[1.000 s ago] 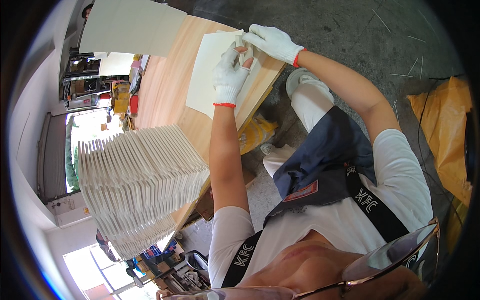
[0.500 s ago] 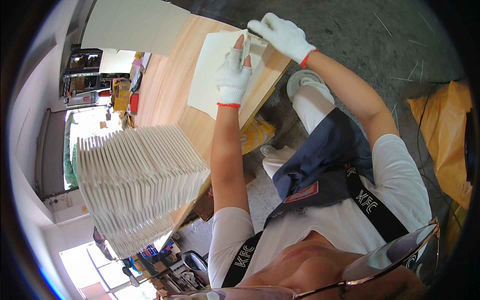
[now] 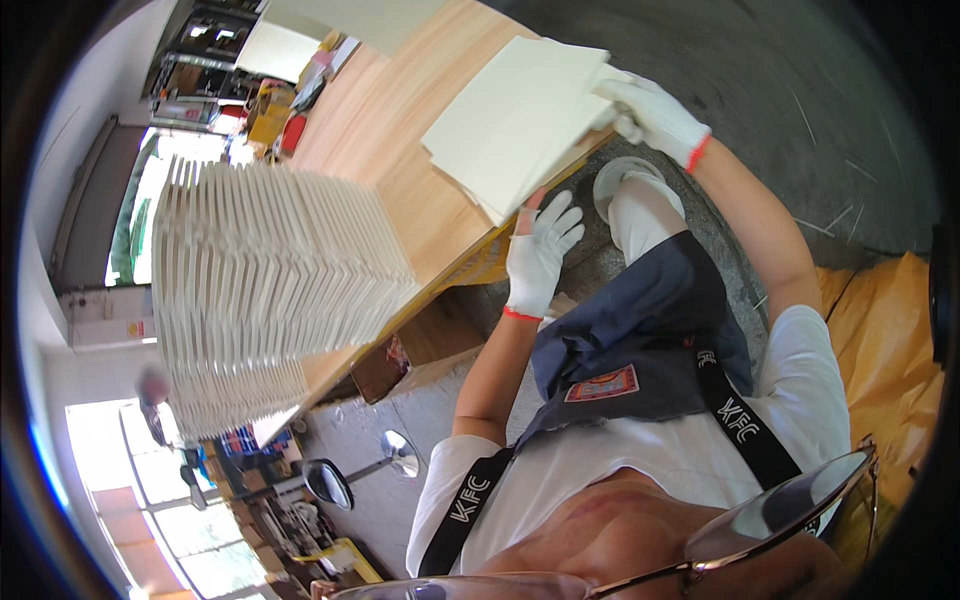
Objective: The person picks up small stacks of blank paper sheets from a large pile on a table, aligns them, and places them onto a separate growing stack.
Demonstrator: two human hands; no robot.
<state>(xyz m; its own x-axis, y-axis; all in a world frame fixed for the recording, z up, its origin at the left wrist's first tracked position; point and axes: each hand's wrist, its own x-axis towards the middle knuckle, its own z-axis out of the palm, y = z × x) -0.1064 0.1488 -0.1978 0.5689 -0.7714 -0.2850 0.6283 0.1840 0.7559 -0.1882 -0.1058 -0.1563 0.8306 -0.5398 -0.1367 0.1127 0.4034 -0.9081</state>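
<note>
White card sheets [image 3: 515, 115], slightly fanned, lie on the wooden table [image 3: 420, 205] near its front edge. My right hand [image 3: 655, 118], in a white glove with a red cuff, has its fingers closed at the sheets' right edge. My left hand [image 3: 543, 250], in a glove that leaves the thumb tip bare, is at the table's front edge by the near corner of the sheets. Its fingers are stretched and apart; the thumb points at the sheet edge, and I cannot tell whether it touches.
A tall stack of folded white card pieces [image 3: 280, 260] stands on the table's left part. Larger pale sheets [image 3: 370, 20] lie at its far end. Cardboard boxes [image 3: 440, 330] sit beneath the table. An orange-yellow sheet [image 3: 885, 340] is on the right.
My left hand has come off the top of the sheets to the table's front edge. The sheets now lie turned and fanned. My right hand has moved to their right edge.
</note>
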